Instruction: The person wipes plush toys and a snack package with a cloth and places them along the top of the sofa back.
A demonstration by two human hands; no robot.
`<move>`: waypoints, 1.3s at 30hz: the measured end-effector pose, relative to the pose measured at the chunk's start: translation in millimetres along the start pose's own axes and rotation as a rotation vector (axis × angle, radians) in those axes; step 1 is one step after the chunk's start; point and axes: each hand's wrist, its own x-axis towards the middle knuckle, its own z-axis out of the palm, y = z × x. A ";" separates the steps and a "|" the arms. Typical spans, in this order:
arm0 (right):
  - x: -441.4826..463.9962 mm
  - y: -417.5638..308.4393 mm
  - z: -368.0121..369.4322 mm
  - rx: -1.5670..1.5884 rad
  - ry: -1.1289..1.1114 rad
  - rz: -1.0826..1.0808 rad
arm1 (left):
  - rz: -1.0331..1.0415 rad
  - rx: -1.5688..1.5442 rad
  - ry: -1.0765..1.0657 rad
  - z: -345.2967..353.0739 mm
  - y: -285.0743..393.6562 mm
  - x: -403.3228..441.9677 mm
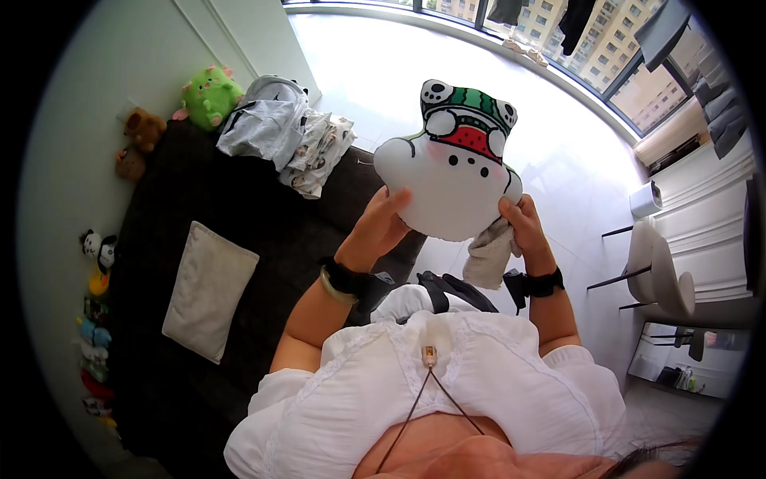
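A white plush cushion, shaped like a cartoon animal with a green and red watermelon print, is held up in front of me, its face upside down. My left hand grips its lower left edge, thumb on the front. At its lower right edge, my right hand holds both the cushion and a crumpled beige cloth, which hangs below. The fingers behind the cushion are partly hidden. Black bands circle both wrists.
A dark sofa on the left bears a beige pillow, folded clothes and a green plush toy. Small toys line the left wall. A chair stands at the right, near a white bin. Clothes hang by the window.
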 end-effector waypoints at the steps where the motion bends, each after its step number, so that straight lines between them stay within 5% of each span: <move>1: 1.7 4.6 -4.8 -0.036 0.015 0.032 | -0.025 -0.083 0.036 4.3 -1.4 5.2; 6: 7.0 18.6 -29.8 -0.083 0.307 0.272 | 0.063 -0.132 0.209 4.1 -7.3 15.2; 9: -4.9 20.3 -39.2 0.450 0.422 0.077 | 0.121 -0.133 0.316 1.2 -4.7 17.1; 13: -10.4 -7.1 -16.5 0.271 0.350 -0.084 | 0.204 0.004 0.372 8.4 -15.1 21.1; 17: -8.4 3.2 1.1 -0.021 0.247 0.126 | 0.212 0.056 0.343 34.5 -21.2 19.3; 22: -10.6 10.2 8.3 0.432 -0.094 0.051 | 0.181 0.180 0.313 41.6 -27.9 10.4; 25: -6.7 23.8 -1.0 0.355 0.056 0.248 | 0.206 0.254 0.277 43.8 -37.4 9.4; 34: -7.2 19.5 6.8 0.097 0.034 0.200 | 0.139 0.194 0.264 18.7 -14.8 1.1; 37: -3.3 17.9 17.4 0.273 0.067 0.132 | 0.217 0.057 0.287 7.4 -12.8 1.5; 39: -2.4 32.9 -3.2 0.537 0.188 0.334 | 0.256 -0.075 0.292 -4.0 -15.4 0.8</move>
